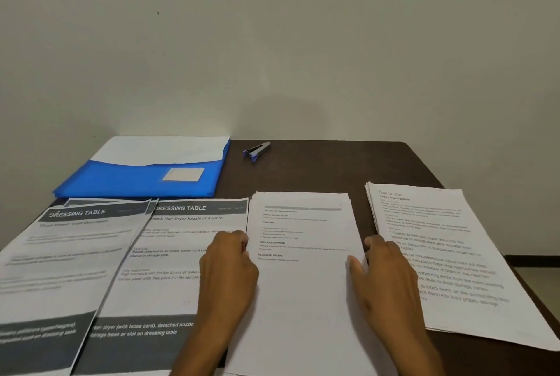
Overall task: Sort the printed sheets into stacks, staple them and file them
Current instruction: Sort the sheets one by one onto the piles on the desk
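Observation:
Printed sheets lie in stacks on a dark table (333, 169). Two "Dressing Table" stacks with grey bands sit at the left, one (57, 269) overlapping the other (169, 254). A white middle stack (303, 284) lies between my hands. My left hand (230, 272) grips its left edge, fingers curled at the edge. My right hand (385, 278) holds its right edge, thumb on top. A "Desk Organization" stack (448, 242) lies at the right, partly under my right hand. A small grey and purple stapler (257, 150) sits at the back. A blue folder (142, 175) lies back left.
White paper (160, 150) sticks out of the blue folder's top. A plain wall rises right behind the table's far edge. The table's right edge runs diagonally past the right stack, with floor (542, 275) beyond it.

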Motion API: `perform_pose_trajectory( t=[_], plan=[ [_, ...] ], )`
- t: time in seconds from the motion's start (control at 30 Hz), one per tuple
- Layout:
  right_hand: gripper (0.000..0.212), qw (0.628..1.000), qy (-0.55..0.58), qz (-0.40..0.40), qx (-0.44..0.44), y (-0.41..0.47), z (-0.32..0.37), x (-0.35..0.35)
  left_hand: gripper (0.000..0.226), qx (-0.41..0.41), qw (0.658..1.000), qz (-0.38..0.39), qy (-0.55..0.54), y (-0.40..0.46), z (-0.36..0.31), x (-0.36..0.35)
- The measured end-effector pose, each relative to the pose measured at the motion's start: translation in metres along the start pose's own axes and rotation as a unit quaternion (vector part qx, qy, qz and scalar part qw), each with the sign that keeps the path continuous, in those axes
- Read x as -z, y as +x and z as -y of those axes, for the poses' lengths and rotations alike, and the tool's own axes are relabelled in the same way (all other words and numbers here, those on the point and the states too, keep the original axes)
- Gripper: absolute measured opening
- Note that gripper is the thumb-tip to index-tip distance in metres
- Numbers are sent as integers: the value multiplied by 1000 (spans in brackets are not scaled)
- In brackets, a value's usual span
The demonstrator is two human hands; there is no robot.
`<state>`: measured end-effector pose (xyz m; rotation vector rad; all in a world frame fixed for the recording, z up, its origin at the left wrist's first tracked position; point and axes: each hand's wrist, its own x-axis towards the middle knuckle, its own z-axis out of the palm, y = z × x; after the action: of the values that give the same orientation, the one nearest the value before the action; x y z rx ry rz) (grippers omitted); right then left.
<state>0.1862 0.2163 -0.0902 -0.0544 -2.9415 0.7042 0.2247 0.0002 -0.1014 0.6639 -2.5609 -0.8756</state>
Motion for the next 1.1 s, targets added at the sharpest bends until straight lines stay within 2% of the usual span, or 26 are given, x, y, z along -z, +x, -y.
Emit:
perform_pose_trajectory(
  t=[0.17,0.23,0.37,0.57,0.7,0.8,0.9,1.0,1.1],
  plan=[
    [25,996,65,28,-48,15,-2,-1,12,13,1000,6,-17,3,-1,-6],
    [33,995,79,36,-45,18,-1,-1,12,18,999,8,-32,4,-1,-6],
    [19,996,87,21,-28,19,3,-1,16,30,999,4,-45,7,-1,-7],
    [26,991,129,13,-42,17,11,4,17,38,997,14,-64,8,2,-9],
    [8,976,215,-35,-12,19,14,16,20,47,992,30,-112,16,-3,-1],
    [7,943,320,-92,30,19,16,36,17,30,971,19,-238,26,-19,18],
    [8,905,397,-132,73,21,22,56,21,4,921,18,-390,39,-49,47],
    [16,891,426,-117,101,24,29,68,14,-37,893,39,-446,48,-74,63],
    [18,897,421,-103,89,27,32,64,16,-45,890,36,-453,48,-82,57]
  ],
)
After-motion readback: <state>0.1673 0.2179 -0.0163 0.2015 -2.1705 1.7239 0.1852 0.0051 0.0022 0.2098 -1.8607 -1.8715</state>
